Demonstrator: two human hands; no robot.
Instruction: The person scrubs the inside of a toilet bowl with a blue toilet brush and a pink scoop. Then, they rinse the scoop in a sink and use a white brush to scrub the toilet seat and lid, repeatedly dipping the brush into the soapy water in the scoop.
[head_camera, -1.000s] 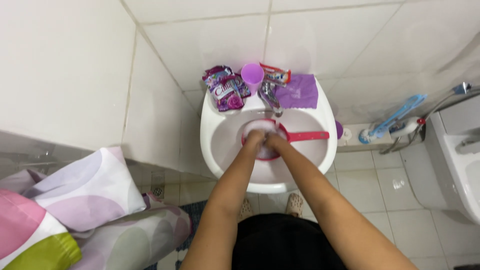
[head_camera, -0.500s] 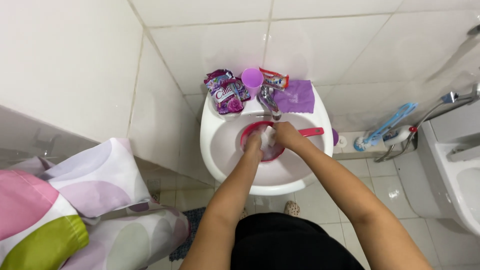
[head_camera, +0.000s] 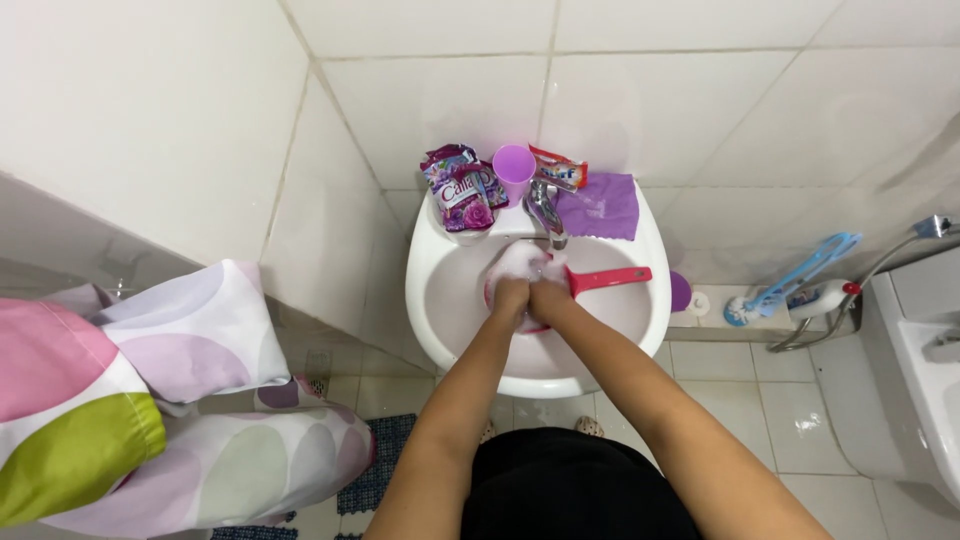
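Both my hands meet over a white washbasin (head_camera: 428, 300), under a chrome tap (head_camera: 546, 212). My left hand (head_camera: 510, 298) and my right hand (head_camera: 551, 298) press together on a white, foamy cloth (head_camera: 520, 262). The cloth sits in a red dipper whose handle (head_camera: 612, 278) points right across the basin. Both hands are closed on the cloth, with my fingers partly hidden in the foam.
On the basin's back ledge stand purple sachets (head_camera: 458, 188), a purple cup (head_camera: 513, 164), an orange-red packet (head_camera: 558, 166) and a purple cloth (head_camera: 602, 207). A spotted curtain (head_camera: 150, 400) hangs at left. A blue brush (head_camera: 805, 275) and a toilet (head_camera: 925, 370) are at right, a floor mat (head_camera: 380, 470) below.
My hands stay in the basin and keep working the white cloth, shifting only slightly. The view has tilted a little.
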